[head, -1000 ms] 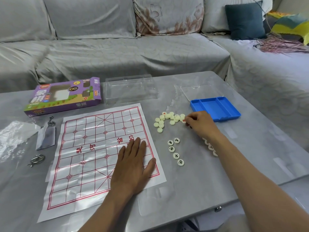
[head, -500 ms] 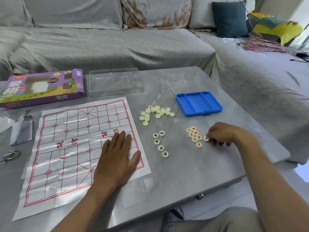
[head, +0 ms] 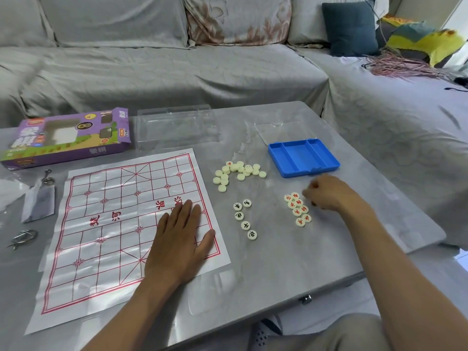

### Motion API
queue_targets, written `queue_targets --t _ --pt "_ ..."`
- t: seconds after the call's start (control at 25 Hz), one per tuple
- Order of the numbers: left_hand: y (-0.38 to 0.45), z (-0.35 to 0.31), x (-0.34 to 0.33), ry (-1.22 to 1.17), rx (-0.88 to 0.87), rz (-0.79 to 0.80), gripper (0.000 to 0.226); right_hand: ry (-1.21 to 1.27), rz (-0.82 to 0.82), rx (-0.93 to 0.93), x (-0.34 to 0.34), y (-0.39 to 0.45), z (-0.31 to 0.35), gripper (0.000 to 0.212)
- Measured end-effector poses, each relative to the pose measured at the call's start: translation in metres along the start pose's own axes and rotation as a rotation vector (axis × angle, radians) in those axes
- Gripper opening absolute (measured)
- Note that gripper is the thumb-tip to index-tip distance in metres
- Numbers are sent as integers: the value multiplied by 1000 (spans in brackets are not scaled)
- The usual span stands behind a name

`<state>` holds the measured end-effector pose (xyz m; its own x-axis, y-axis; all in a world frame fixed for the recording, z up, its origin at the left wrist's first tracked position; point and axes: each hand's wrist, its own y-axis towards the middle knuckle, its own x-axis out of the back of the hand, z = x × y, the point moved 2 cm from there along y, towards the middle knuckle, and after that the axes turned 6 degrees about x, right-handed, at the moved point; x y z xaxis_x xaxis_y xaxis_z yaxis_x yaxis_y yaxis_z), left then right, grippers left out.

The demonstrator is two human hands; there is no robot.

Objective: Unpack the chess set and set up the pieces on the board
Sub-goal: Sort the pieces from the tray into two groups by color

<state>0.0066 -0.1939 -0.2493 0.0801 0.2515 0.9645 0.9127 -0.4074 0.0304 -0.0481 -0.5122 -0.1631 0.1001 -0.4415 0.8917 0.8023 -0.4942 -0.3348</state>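
The paper chess board point(head: 121, 224), white with red lines, lies flat on the grey table. My left hand point(head: 179, 239) rests palm down on its near right part, fingers spread. Right of the board is a pile of cream round pieces point(head: 238, 172), mostly face down. Below it several black-marked pieces point(head: 244, 219) lie face up in a loose line. Further right, several red-marked pieces point(head: 297, 209) sit face up in a cluster. My right hand point(head: 329, 195) hovers just right of that cluster with fingers curled in; I see no piece in it.
An empty blue tray point(head: 304, 158) with a clear lid point(head: 283, 131) behind it sits at the back right. A clear plastic cover point(head: 177, 127) and the purple box point(head: 65, 138) stand behind the board. Metal rings point(head: 22, 238) and plastic bags point(head: 38, 203) lie left. A sofa point(head: 177, 72) surrounds the table.
My right hand went from the cream pile to the right side of the red cluster, set a piece there, and has now lifted slightly back. My left hand stayed on the board.
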Motion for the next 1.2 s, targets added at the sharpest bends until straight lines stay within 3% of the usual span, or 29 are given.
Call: queue_targets --t 0.08,0.2,0.44,0.6,0.64,0.92,1.04,1.2 --pt "-1 0 0 -4 5 2 87 127 -226 197 -10 11 25 13" --pt "-2 1 0 -28 12 3 86 117 -248 389 -38 32 64 31" --pt "-1 1 -1 -29 17 2 88 86 -353 324 -55 62 75 12" --pt "0 2 -2 -10 8 2 85 661 -242 178 -43 52 64 18" --pt "0 1 -1 -6 8 1 83 696 -208 163 -41 45 61 17" --pt "-1 2 -1 -16 0 -5 80 516 16 203 -44 2 61 14" --pt "-1 1 -1 -14 4 2 79 309 21 277 -51 -5 74 16" --pt "0 1 -2 -8 4 1 80 233 0 309 -56 -7 82 12"
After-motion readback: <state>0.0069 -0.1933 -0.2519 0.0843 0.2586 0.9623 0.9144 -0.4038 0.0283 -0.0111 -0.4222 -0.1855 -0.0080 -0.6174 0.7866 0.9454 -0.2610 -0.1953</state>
